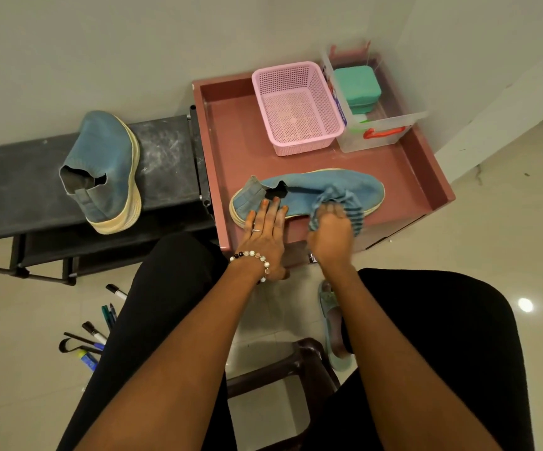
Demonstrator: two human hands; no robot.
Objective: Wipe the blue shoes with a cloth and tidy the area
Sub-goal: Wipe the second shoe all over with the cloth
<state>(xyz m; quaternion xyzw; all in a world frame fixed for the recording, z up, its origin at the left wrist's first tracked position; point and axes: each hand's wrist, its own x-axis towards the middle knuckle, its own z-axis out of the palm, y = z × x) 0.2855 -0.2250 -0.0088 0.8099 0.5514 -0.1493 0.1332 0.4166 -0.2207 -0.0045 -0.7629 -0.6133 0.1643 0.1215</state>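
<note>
On the far left, one blue shoe [107,172] waits on the dark shoe rack [10,187]. Next, our left hand [263,229] lies flat with straight fingers on the heel end of the other blue shoe [315,190], which rests on its side on the pink desk [403,177]. Our right hand [330,234] is bunched tight around the striped cloth [349,203], pressing it on the shoe's middle. To wipe well, we should hold the heel firm and rub in long strokes toward the toe, then turn the shoe.
</note>
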